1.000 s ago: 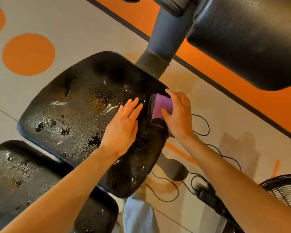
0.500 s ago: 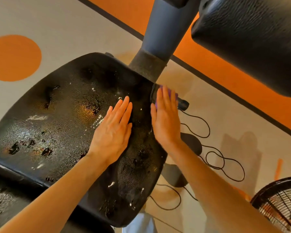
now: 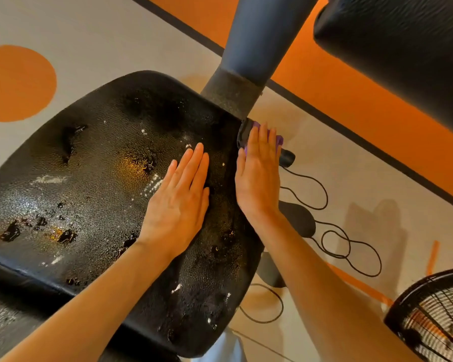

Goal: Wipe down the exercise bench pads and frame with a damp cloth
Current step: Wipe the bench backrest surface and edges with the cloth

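The worn black seat pad (image 3: 94, 184) of the bench fills the left and middle, flecked with white spots and torn patches. My left hand (image 3: 179, 202) lies flat on it, fingers together, holding nothing. My right hand (image 3: 258, 176) presses a purple cloth (image 3: 279, 139) against the pad's right edge, just below where the grey frame post (image 3: 249, 56) meets the seat. Only a sliver of cloth shows past my fingertips. A second black pad (image 3: 403, 48) hangs at the top right.
A black cable (image 3: 351, 246) loops across the floor to the right of the seat. A fan with a black wire grille (image 3: 434, 317) stands at the bottom right. Another black pad (image 3: 0, 317) sits at the bottom left. The floor is grey with orange areas.
My right hand has turned from gripping the cloth at the pad's side to lying flat over it, and has slid up toward the frame post. My left hand stays flat on the seat.
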